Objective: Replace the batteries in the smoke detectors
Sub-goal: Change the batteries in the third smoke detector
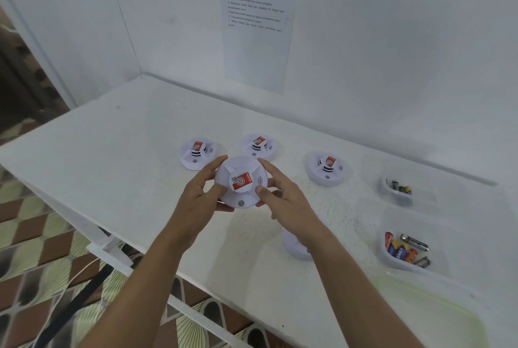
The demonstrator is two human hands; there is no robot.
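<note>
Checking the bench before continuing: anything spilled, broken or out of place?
Nothing stands out. Three detectors sit flat on the table; batteries lie inside the far tub and near tub; left hand and right hand hold a fourth detector.

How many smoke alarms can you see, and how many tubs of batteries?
Smoke detectors: 5 (held detector, back-left detector, back-middle detector, back-right detector, and what looks like a part-hidden detector under the right forearm)
Battery tubs: 2 (far tub, near tub)
Total: 7
</note>
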